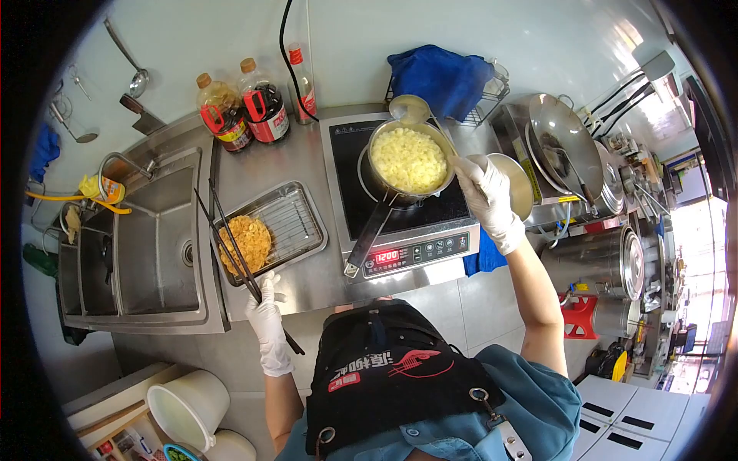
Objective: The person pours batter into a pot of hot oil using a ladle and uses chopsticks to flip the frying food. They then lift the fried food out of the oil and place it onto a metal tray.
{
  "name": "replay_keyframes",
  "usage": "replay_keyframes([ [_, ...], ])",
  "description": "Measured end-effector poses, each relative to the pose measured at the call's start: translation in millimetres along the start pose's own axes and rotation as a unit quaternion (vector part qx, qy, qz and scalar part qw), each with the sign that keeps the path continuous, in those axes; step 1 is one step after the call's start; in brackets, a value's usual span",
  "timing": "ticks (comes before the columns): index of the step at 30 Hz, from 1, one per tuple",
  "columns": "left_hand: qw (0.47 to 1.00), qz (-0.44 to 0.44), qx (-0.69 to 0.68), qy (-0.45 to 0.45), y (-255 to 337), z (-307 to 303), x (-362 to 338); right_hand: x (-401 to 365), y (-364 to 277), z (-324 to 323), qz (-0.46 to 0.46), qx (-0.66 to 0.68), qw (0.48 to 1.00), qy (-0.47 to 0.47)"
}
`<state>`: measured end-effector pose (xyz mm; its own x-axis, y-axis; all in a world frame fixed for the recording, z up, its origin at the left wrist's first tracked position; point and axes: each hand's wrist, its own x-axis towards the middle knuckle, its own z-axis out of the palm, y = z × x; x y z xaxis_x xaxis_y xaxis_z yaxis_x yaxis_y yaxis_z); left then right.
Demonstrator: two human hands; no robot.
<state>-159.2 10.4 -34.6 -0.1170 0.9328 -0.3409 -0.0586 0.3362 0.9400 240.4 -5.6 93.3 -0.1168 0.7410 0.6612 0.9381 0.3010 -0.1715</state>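
Note:
My gloved left hand (267, 311) is closed around a pair of long black chopsticks (231, 252). Their tips extend over a metal tray with a wire rack (296, 228), where a golden fried cutlet (246, 243) lies. In my gloved right hand (487, 196) is the handle of a metal ladle (409, 111), its bowl over the far rim of a saucepan (441, 137). Pale yellow chopped food (410, 160) fills much of the pan. The pan sits on an induction cooker (347, 150) reading 1200, its black handle pointing toward me.
Sauce bottles (265, 107) line the wall at the back left, near a steel sink (157, 230). A round metal vessel (511, 184) is beside my right hand, with a large wok (565, 138) farther right. A blue cloth (440, 81) hangs over a wire rack behind the cooker.

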Motion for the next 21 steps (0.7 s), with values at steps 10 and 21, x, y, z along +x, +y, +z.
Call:
replay_keyframes([
  [10,1.000,0.009,-0.024,-0.001,-5.4,1.2,1.0,-7.3,3.4,0.8,0.002,-0.025,1.000,-0.009],
  [21,1.000,-0.016,-0.006,0.000,5.1,3.5,-6.4,-9.0,1.2,-1.8,0.010,-0.027,0.999,-0.017],
])
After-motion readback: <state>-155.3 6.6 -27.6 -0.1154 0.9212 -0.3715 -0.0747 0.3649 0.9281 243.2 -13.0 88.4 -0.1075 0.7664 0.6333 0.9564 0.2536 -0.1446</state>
